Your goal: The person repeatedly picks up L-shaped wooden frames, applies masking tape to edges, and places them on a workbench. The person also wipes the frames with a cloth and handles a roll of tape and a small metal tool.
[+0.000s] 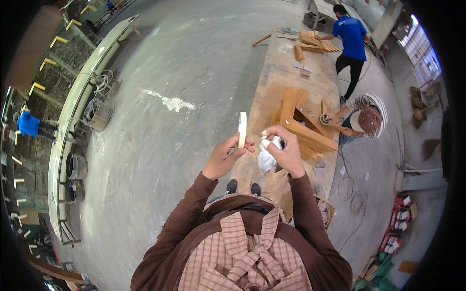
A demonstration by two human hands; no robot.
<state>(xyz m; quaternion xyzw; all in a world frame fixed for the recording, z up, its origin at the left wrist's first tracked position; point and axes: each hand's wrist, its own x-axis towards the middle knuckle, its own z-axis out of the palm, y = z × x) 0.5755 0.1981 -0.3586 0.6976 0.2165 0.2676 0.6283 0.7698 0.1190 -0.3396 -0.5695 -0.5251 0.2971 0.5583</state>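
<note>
My left hand grips a narrow roll of cream masking tape, held upright on edge between thumb and fingers. Just to its right, my right hand is closed in a pinch, thumb against fingers. Something small and pale shows at those fingertips, too small to name. A crumpled white cloth shows below my right hand; whether the hand touches it I cannot tell. Beyond that hand, brown wooden frame pieces lie stacked on the long worktable.
A co-worker in a cap works on the frames from the table's right side. Another person in blue stands at its far end. Along the left runs a long bench with buckets beside it. Cables lie on the right floor.
</note>
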